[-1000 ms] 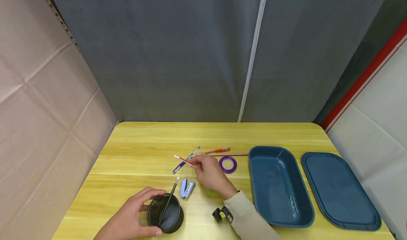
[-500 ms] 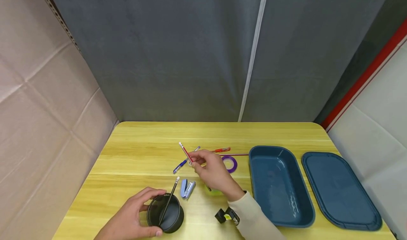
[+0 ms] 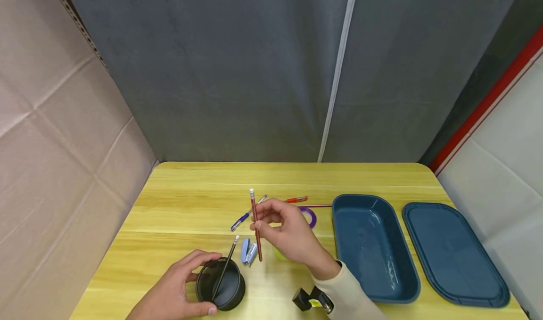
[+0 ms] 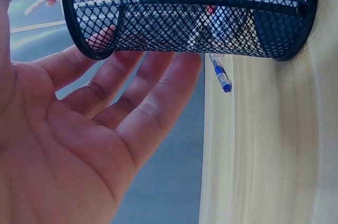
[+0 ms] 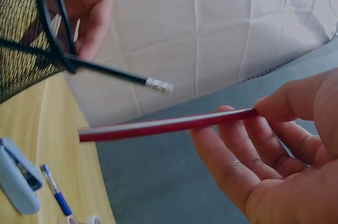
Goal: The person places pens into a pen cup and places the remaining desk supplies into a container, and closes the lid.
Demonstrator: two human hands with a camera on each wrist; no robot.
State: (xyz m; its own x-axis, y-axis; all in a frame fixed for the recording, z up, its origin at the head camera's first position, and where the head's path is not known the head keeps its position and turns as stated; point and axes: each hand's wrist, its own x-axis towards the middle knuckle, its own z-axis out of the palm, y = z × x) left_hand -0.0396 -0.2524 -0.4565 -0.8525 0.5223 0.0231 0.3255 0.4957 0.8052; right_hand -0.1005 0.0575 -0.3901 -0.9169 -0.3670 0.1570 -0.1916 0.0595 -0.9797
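Above the middle of the wooden surface, a red pencil stands almost upright in the right hand, pinched between thumb and fingertips. Its body is slim and dark red, with a pale strip along one side; a white eraser tops it, and the lower end looks blunt, near the light-blue stapler and apart from the cup. The left hand is clamped round that black mesh cup, thumb on the near side, fingers on the far side. Inside leans a dark pencil, its eraser end standing out past the rim.

By count: one red pencil held, one dark pencil in the cup, one stapler, one blue pen, one red pen, one thin red rod, one purple tape roll, one blue tub and one matching lid, flat beside it. A yellow-green item is mostly hidden by the right hand.

The cup's mouth leaves a wide gap right of its pencil. Wood shows between the pens and the straight far edge, and again left of the left hand. Rightward, the tub's raised wall comes close to the right sleeve
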